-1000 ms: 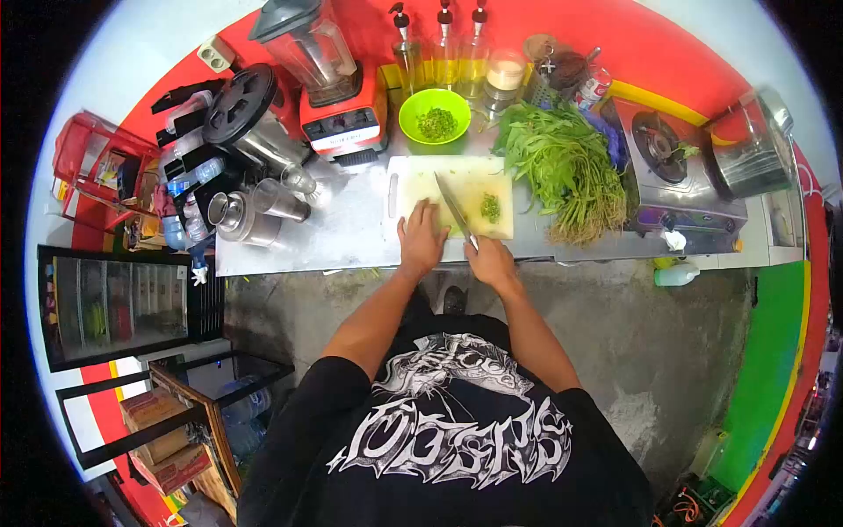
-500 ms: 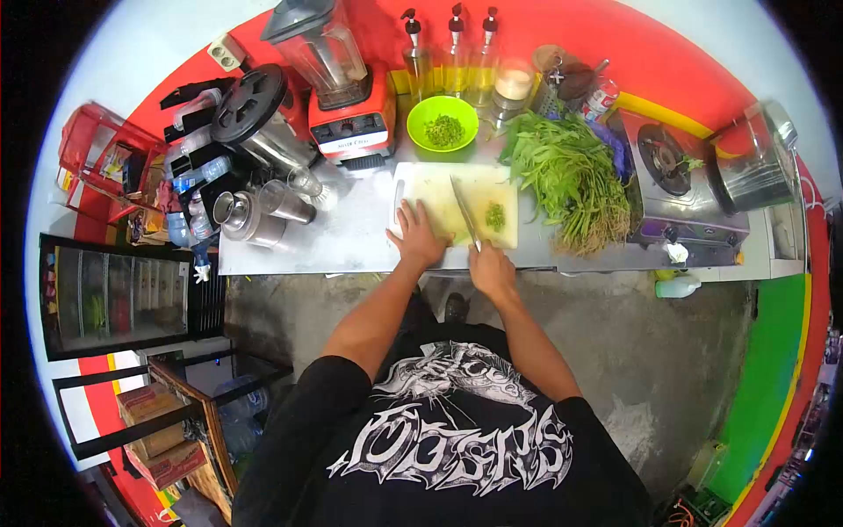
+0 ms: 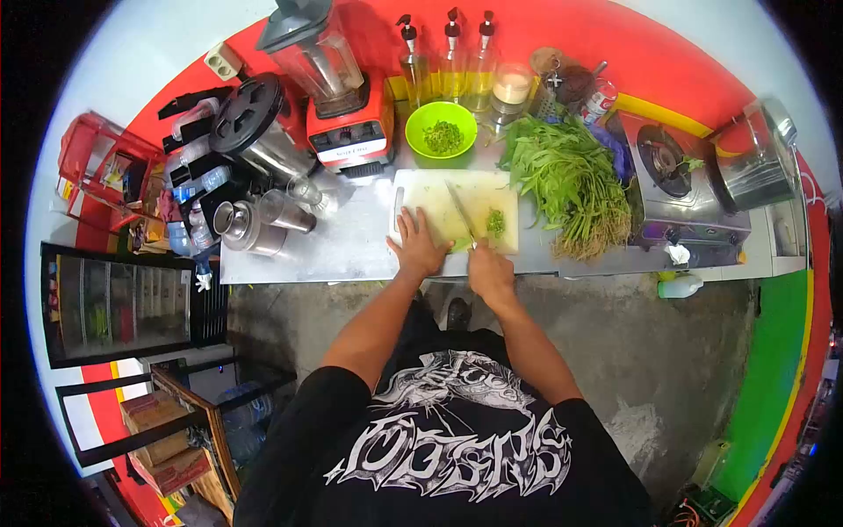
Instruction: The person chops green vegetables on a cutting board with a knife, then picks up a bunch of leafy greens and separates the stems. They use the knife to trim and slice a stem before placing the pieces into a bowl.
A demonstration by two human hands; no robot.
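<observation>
Knife with a slim metal blade (image 3: 458, 204) slants across a cream rectangular cutting board (image 3: 416, 185), its handle wrapped in the closed right hand (image 3: 491, 270). On the board's near left part, the left hand (image 3: 420, 249) lies with fingers spread wide; whether it touches the pale-green strip (image 3: 459, 244) beside it, I cannot tell. Finely chopped greens (image 3: 496, 224) sit right of the blade, below a round lime-green bowl (image 3: 417, 129).
</observation>
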